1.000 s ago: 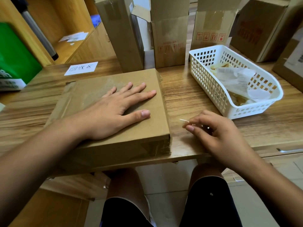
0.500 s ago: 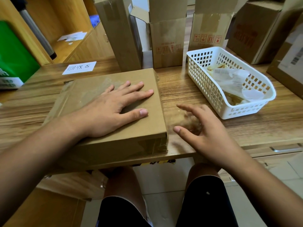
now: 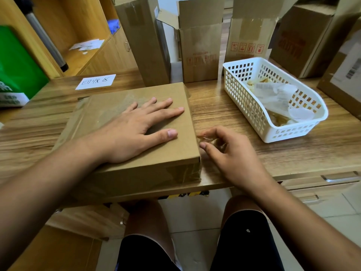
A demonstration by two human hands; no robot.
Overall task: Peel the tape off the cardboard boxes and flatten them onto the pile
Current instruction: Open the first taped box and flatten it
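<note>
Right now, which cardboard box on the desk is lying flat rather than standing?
The taped box at the front edge of the desk, under the flat left hand. The rest, like the open-flapped box behind it, stand upright.

Bare table (image 3: pixel 211 106) runs between the flat box (image 3: pixel 166 153) and the basket (image 3: pixel 293 133), its near end taken up by the right hand (image 3: pixel 234 159), while upright boxes (image 3: pixel 201 51) wall off the far edge.
</note>
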